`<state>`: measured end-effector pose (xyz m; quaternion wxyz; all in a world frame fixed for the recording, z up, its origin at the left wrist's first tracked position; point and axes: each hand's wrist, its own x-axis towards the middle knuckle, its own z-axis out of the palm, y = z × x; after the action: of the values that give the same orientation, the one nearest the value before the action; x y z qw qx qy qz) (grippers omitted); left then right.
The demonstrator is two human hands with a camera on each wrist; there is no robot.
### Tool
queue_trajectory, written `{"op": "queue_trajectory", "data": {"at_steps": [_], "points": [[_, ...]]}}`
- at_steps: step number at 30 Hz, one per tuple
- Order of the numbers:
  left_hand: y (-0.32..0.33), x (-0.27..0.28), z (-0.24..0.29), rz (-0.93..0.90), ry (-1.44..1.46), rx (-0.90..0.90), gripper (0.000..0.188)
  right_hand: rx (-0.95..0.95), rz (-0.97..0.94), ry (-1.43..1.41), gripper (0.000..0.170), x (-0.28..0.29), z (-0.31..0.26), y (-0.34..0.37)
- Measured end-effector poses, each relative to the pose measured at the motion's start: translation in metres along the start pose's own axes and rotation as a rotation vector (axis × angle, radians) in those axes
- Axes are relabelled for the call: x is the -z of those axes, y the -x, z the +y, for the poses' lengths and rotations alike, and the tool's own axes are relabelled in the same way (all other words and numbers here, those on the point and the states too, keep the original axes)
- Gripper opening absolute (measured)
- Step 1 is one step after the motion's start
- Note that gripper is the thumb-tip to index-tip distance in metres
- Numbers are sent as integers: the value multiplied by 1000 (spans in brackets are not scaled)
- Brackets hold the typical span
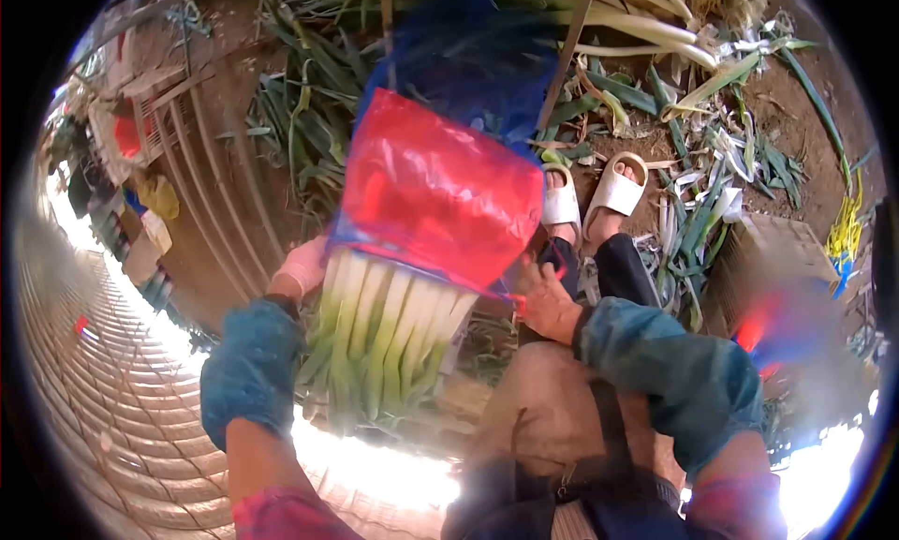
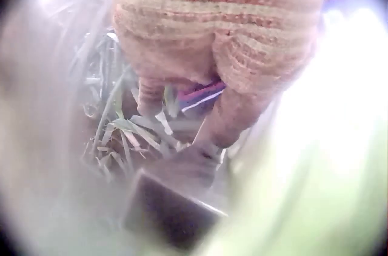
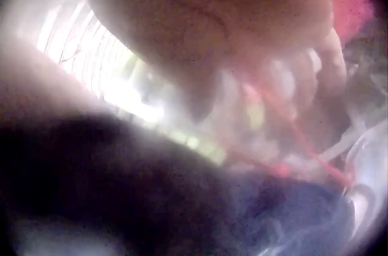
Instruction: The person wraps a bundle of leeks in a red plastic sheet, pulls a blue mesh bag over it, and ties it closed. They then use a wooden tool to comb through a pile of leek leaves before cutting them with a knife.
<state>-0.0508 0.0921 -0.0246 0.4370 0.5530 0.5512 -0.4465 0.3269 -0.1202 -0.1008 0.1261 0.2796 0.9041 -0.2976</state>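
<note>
A bundle of leeks (image 1: 389, 339) lies with its white ends inside a red and blue plastic bag (image 1: 440, 189) and its green leaves hanging out toward the body. At the bag's left edge, my left hand (image 1: 304, 266), in a striped knit glove (image 2: 212, 26), grips the bag's rim; a red and blue strip (image 2: 203, 95) shows between thumb and fingers. My bare right hand (image 1: 548, 301) is at the bag's right corner, fingers curled on a red string (image 3: 303, 138). The right wrist view is blurred, and the palm hides part of that grip.
Loose leek leaves (image 1: 698, 221) litter the soil around white sandals (image 1: 615, 198) on a person's feet. More leeks (image 1: 646, 25) lie at the back right. A wooden rack (image 1: 192, 156) stands at left. Yellow string (image 1: 847, 226) hangs at the far right.
</note>
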Motion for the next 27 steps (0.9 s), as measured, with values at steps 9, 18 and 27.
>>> {"op": "queue_trajectory", "data": {"at_steps": [9, 18, 27], "points": [[101, 14, 127, 712, -9, -399, 73, -311, 665, -684, 35, 208, 19, -27], [152, -99, 48, 536, -80, -404, 7, -148, 322, -1020, 21, 133, -116, -71], [182, -56, 8, 544, 521, -179, 26, -280, 683, -1049, 18, 117, -135, -24]]}}
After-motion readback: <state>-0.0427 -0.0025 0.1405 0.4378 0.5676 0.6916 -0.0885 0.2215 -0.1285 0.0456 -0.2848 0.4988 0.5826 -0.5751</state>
